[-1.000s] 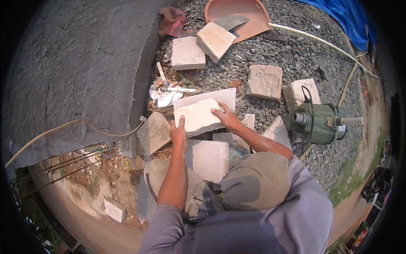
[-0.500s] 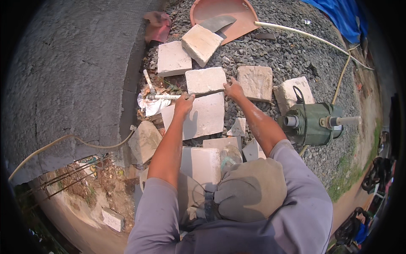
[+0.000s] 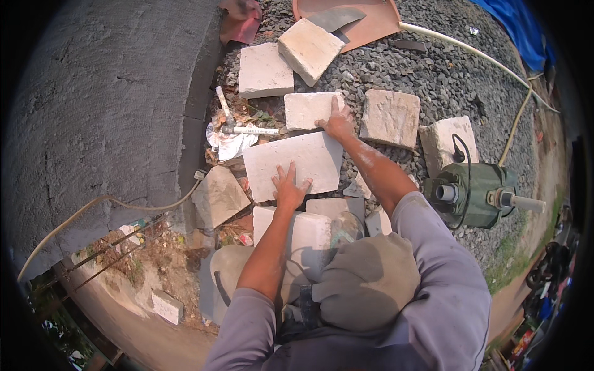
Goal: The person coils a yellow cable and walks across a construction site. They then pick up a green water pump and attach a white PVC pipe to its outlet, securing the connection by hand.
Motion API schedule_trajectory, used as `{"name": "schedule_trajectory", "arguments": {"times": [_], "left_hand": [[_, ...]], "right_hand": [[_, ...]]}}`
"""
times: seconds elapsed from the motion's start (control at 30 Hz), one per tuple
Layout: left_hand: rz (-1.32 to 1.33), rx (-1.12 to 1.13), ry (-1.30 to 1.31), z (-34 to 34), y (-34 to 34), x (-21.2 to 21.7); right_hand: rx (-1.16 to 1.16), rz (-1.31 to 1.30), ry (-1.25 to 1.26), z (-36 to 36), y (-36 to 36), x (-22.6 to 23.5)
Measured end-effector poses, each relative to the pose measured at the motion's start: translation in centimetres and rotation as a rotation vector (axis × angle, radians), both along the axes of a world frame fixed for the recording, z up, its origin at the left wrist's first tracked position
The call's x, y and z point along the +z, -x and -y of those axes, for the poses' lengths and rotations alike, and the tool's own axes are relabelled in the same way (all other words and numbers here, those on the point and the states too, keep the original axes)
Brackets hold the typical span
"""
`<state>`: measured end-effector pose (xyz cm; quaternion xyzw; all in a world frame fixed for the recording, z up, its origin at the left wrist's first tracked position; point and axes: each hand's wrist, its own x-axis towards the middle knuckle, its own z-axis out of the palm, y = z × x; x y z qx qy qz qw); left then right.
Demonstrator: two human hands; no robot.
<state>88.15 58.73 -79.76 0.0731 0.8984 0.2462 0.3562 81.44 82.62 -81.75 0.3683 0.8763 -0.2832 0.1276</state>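
Note:
My left hand lies with spread fingers on the large pale concrete block in front of me. Farther off, my right hand rests on the right end of a smaller pale block, its fingers apart. This smaller block sits just beyond the large one. A rough tan block stands to the right of my right hand. Closer to my knees is another white block, partly shaded.
A grey rendered wall fills the left. Two blocks lean together ahead, below an orange basin on gravel. White pipe pieces lie by the wall. At right are a green motor-like machine, another block and a hose.
Both hands have left their two-sided hold on the smaller block's near edge. My left hand came back onto the large block; my right moved over the smaller block's top. The view shifted slightly.

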Motion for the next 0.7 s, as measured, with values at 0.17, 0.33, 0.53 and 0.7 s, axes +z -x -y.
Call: {"name": "schedule_trajectory", "arguments": {"times": [0.17, 0.33, 0.53, 0.7], "left_hand": [[-0.001, -0.154, 0.120, -1.0, -0.5, -0.6], [0.060, -0.187, 0.055, -0.7, 0.1, -0.9], [-0.182, -0.158, -0.104, 2.2, -0.8, -5.0], [-0.201, 0.452, 0.286, 3.6, -0.3, -2.6]], "right_hand": [[-0.003, -0.039, -0.048, 1.1, -0.2, 0.3], [0.160, -0.036, -0.120, 0.2, -0.7, -0.1], [0.198, -0.088, -0.038, 1.2, -6.2, 0.3], [0.223, 0.015, -0.041, 0.7, -7.7, 1.3]]}}
